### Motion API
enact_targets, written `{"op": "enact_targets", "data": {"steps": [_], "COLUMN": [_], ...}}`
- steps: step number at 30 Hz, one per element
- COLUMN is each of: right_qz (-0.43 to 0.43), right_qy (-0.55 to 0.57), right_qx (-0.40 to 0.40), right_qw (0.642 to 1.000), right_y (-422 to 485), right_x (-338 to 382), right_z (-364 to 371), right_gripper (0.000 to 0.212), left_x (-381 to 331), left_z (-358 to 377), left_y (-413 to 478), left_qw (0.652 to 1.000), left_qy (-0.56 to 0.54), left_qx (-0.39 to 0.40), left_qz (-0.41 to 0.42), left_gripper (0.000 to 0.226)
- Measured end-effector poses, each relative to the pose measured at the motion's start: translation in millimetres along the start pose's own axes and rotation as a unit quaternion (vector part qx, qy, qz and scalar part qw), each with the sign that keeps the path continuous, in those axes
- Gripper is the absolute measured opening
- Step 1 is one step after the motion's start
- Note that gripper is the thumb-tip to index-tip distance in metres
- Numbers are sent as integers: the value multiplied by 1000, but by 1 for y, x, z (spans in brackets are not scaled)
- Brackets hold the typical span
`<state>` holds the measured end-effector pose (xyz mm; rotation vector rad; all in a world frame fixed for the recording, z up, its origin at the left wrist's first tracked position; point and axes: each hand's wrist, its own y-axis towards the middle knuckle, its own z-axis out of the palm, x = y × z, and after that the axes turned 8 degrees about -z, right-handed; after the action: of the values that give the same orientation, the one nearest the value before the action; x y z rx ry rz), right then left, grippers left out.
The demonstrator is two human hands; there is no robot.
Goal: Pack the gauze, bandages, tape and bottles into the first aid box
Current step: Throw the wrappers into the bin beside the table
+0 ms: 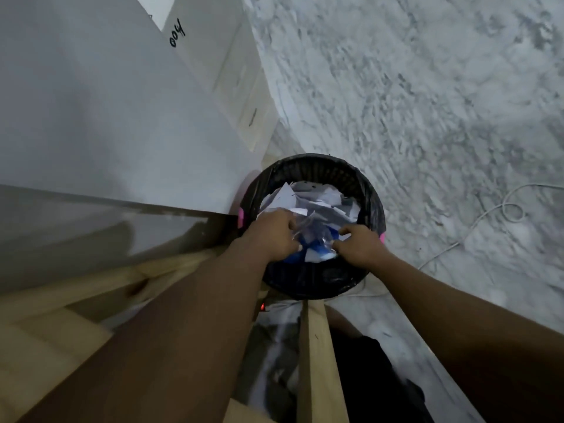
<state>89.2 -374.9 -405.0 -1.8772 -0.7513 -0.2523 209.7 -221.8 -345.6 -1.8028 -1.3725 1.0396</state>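
I look straight down into a black round waste basket on the floor, filled with crumpled white paper scraps. Both hands are over its near side. My left hand and my right hand pinch a clear plastic wrapper with blue and white print between them, just above the scraps. None of the gauze, bandages, tape, bottles or the first aid box is in view.
A white table top and a white panel with handwriting stand to the left of the basket. Wooden table legs run below my arms. A white cable lies on the grey speckled floor at right.
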Motion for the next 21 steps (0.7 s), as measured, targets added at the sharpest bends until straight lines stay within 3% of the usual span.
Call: {"op": "enact_targets", "data": {"steps": [3, 10, 21], "right_qz": [-7, -61, -261], "right_qy": [-6, -33, -51], "right_qx": [-1, -8, -48], "right_qw": [1000, 998, 963], "right_y": [-6, -48, -251], "right_x": [8, 64, 263], "right_z": [-9, -42, -86], "right_gripper": [42, 31, 26], "left_x": [-1, -4, 2], "left_z": [-4, -38, -143], "left_y": [-8, -68, -329], "left_qw": [999, 1000, 974], "left_qy": [7, 14, -92], "left_qx": [31, 3, -208], "left_qz": [-9, -7, 20], "left_gripper": [37, 62, 54]}}
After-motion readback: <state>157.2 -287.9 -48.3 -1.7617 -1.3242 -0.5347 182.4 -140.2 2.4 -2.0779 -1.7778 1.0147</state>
